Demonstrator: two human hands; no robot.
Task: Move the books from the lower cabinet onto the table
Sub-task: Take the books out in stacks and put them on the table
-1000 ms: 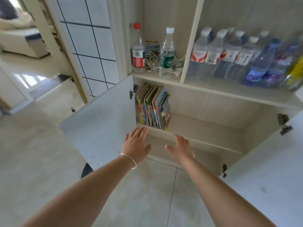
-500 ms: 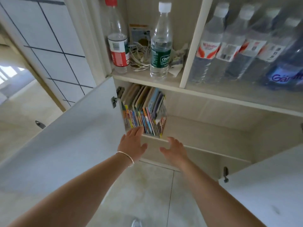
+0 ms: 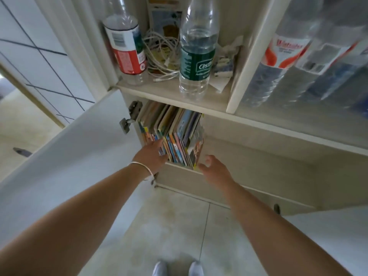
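Multicoloured books [image 3: 175, 140], red-labelled bottle [image 3: 127, 46], green-labelled bottle [image 3: 196, 62], white bracelet [image 3: 142, 167]

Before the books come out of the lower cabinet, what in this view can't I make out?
- Left hand fingertips: hidden among the books, head view; grip unconfirmed.
- Book count and titles: spines too small and packed.
- Table: outside the frame.
- Right hand: open beside the last book; contact unclear.
- Bottles on the upper right shelf: blurred, cut off by the edge.
- Lower cabinet right side: cut off by the right door.
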